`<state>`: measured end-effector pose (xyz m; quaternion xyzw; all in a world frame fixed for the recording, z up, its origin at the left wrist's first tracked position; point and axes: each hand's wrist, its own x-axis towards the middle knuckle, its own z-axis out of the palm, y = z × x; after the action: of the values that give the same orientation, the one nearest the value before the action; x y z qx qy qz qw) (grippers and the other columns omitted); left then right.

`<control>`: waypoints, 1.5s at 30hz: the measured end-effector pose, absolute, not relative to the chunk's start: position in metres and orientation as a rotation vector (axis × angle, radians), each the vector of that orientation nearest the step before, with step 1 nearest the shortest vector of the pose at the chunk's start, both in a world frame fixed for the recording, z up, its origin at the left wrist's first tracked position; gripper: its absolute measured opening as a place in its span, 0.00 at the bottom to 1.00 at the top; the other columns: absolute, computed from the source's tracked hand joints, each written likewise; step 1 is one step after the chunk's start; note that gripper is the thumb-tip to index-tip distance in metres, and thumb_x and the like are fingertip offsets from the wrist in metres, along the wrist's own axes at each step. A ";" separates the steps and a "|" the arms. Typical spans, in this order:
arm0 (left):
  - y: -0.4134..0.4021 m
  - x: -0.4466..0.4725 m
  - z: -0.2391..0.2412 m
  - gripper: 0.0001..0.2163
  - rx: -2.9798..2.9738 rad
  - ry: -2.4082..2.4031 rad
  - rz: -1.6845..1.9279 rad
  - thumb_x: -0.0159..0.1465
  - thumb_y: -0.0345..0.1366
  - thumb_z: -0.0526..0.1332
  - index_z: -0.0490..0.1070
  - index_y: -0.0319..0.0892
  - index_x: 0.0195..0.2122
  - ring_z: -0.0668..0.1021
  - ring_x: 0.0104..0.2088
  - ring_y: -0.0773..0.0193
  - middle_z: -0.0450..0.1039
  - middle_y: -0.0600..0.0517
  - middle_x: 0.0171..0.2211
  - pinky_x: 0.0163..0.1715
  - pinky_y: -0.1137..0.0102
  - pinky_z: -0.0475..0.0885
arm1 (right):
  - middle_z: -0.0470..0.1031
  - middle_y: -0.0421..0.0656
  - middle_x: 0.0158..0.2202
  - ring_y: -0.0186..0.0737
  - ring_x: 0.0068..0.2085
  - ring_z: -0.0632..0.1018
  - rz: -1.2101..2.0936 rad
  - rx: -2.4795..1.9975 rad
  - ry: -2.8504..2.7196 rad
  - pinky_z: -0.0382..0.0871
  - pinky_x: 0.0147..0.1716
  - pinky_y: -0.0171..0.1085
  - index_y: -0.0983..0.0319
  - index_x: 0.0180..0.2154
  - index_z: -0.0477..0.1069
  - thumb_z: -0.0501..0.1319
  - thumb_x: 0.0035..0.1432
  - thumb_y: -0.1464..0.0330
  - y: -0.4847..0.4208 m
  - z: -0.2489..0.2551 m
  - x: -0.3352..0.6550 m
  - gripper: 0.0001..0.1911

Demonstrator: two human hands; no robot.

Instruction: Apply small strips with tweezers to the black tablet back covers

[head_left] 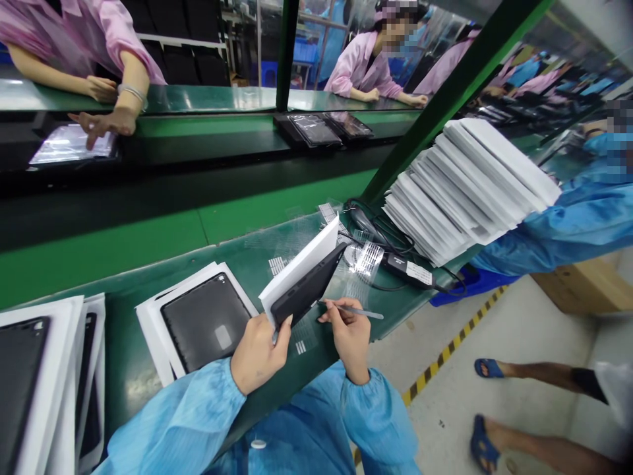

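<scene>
My left hand (260, 353) is closed round the lower end of a black tablet (309, 284) and the white sleeve (301, 264) behind it, both tilted up off the green bench (123, 369). My right hand (349, 330) pinches a thin grey stylus-like tool (356, 310) beside the tablet's lower edge. Sheets of small barcode labels (368, 257) lie just beyond.
Another black tablet (205, 323) lies on white sleeves to the left, more at the far left (30, 382). A tall stack of white sleeves (469, 185), a scanner with cable (405, 267), a neighbour in blue (583, 218), workers in pink across the conveyor (198, 171).
</scene>
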<state>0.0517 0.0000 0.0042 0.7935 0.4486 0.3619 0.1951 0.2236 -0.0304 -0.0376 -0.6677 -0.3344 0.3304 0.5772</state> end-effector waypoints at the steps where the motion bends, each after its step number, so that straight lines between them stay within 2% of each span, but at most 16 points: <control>1: 0.001 0.052 0.005 0.11 2.224 1.253 1.016 0.63 0.34 0.55 0.71 0.38 0.25 0.77 0.23 0.58 0.72 0.48 0.20 0.25 0.68 0.69 | 0.73 0.36 0.18 0.39 0.22 0.77 0.771 -1.558 -0.775 0.69 0.24 0.35 0.61 0.32 0.65 0.64 0.54 0.60 -0.030 -0.038 0.224 0.12; 5: 0.002 0.053 0.008 0.10 2.224 1.224 1.013 0.63 0.32 0.54 0.70 0.38 0.26 0.76 0.20 0.62 0.72 0.51 0.19 0.25 0.70 0.69 | 0.74 0.37 0.19 0.38 0.22 0.77 0.809 -1.512 -0.753 0.71 0.25 0.35 0.60 0.32 0.64 0.64 0.54 0.61 -0.033 -0.036 0.224 0.12; 8: 0.003 0.052 0.009 0.09 2.218 1.218 1.013 0.63 0.32 0.54 0.70 0.38 0.28 0.75 0.20 0.63 0.72 0.51 0.20 0.25 0.70 0.70 | 0.78 0.41 0.27 0.37 0.22 0.77 0.932 -1.459 -0.751 0.73 0.24 0.37 0.60 0.33 0.62 0.65 0.53 0.61 -0.044 -0.033 0.224 0.13; 11: 0.002 0.052 0.008 0.08 2.211 1.211 1.003 0.63 0.32 0.54 0.71 0.37 0.32 0.77 0.24 0.61 0.75 0.49 0.23 0.29 0.69 0.71 | 0.79 0.44 0.33 0.37 0.22 0.77 1.095 -1.412 -0.767 0.76 0.23 0.39 0.59 0.34 0.61 0.66 0.51 0.62 -0.058 -0.030 0.220 0.15; 14: 0.001 0.052 0.005 0.08 2.209 1.216 1.001 0.63 0.32 0.54 0.72 0.37 0.31 0.78 0.25 0.60 0.76 0.48 0.25 0.30 0.68 0.71 | 0.79 0.43 0.31 0.38 0.23 0.78 1.204 -1.390 -0.778 0.77 0.24 0.40 0.60 0.33 0.61 0.67 0.50 0.62 -0.069 -0.028 0.216 0.16; 17: 0.001 0.052 0.004 0.09 2.217 1.226 1.003 0.63 0.32 0.54 0.72 0.36 0.29 0.77 0.23 0.60 0.74 0.49 0.22 0.27 0.69 0.70 | 0.78 0.43 0.32 0.38 0.24 0.79 1.248 -1.388 -0.778 0.78 0.25 0.40 0.60 0.32 0.62 0.67 0.50 0.63 -0.072 -0.029 0.214 0.15; 22: 0.001 0.052 0.004 0.09 2.233 1.232 1.003 0.63 0.33 0.55 0.73 0.36 0.30 0.77 0.25 0.58 0.74 0.48 0.23 0.28 0.67 0.70 | 0.77 0.42 0.32 0.38 0.24 0.79 1.268 -1.385 -0.780 0.79 0.25 0.40 0.60 0.31 0.62 0.67 0.50 0.62 -0.072 -0.031 0.217 0.15; 30: 0.003 0.053 0.006 0.10 2.222 1.230 1.003 0.62 0.33 0.54 0.72 0.38 0.26 0.77 0.24 0.59 0.76 0.47 0.24 0.28 0.68 0.70 | 0.78 0.43 0.32 0.38 0.24 0.79 1.271 -1.398 -0.778 0.78 0.26 0.39 0.60 0.30 0.62 0.67 0.50 0.63 -0.073 -0.031 0.217 0.14; 39: 0.002 0.053 0.007 0.09 2.202 1.190 0.995 0.62 0.31 0.55 0.71 0.35 0.29 0.78 0.26 0.58 0.75 0.47 0.24 0.29 0.68 0.71 | 0.78 0.43 0.30 0.37 0.24 0.79 1.324 -1.418 -0.807 0.77 0.26 0.37 0.60 0.28 0.64 0.67 0.50 0.63 -0.072 -0.030 0.217 0.13; 43: 0.002 0.052 0.007 0.07 2.192 1.173 1.003 0.62 0.30 0.55 0.72 0.34 0.31 0.77 0.23 0.61 0.75 0.48 0.24 0.29 0.70 0.71 | 0.78 0.42 0.32 0.36 0.25 0.79 1.299 -1.417 -0.794 0.78 0.28 0.37 0.59 0.30 0.63 0.67 0.50 0.62 -0.071 -0.030 0.217 0.14; 45: 0.002 0.052 0.006 0.06 2.185 1.163 1.005 0.62 0.29 0.56 0.72 0.34 0.33 0.78 0.25 0.62 0.76 0.48 0.26 0.31 0.70 0.72 | 0.78 0.42 0.33 0.36 0.25 0.79 1.290 -1.416 -0.789 0.78 0.28 0.37 0.60 0.30 0.62 0.67 0.50 0.61 -0.071 -0.030 0.216 0.15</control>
<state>0.0523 0.0024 0.0063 0.7954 0.4235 0.3658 0.2328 0.2164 -0.0715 -0.0298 -0.5880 -0.3278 0.5356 0.5099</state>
